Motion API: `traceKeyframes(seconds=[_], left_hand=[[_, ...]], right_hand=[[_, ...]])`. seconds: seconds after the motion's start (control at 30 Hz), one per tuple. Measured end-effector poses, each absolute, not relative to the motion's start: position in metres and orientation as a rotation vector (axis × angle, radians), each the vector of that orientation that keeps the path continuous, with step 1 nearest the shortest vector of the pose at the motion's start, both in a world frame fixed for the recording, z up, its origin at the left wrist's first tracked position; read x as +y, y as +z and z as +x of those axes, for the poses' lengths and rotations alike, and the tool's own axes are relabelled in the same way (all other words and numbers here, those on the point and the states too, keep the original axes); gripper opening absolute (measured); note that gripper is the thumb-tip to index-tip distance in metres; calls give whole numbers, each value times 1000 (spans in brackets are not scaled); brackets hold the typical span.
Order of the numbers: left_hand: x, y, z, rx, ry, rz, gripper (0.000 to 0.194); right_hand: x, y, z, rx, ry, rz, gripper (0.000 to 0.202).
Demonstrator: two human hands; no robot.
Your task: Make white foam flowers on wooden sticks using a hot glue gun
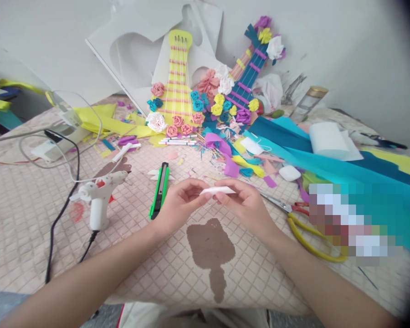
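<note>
Between my two hands is a small folded piece of white paper or card (222,190), held just above the tabletop. My left hand (184,198) pinches its left end, thumb in front and fingers behind. The other end is gripped by my right hand (246,202) in the same way. Close to my left wrist lies a green box cutter (161,189). A white hot glue gun (100,196) stands farther left with its nozzle pointing right. Right of my right hand rest scissors (310,239) with yellow and red handles.
Two guitar-shaped crafts, one yellow (179,86) and one blue (248,82), lean at the back among paper flowers. Crepe paper (294,150), scraps and a white roll (328,139) cover the right side. Cables (77,168) loop across the left. A pixelated patch hides part of the right.
</note>
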State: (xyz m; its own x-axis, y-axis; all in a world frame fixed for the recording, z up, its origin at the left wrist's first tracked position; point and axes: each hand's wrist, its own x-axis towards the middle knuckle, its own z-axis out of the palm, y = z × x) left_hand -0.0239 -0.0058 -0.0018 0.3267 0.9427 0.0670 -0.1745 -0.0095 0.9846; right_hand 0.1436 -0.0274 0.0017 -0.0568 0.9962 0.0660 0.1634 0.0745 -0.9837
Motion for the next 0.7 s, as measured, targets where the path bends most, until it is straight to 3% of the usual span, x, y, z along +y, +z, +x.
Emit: traceKeyframes(seconds=[0.7], left_hand=[[-6,-4,-24,999,1045,1383,7]], right_hand=[[-26,2,145,-1499,976,-1288,10]])
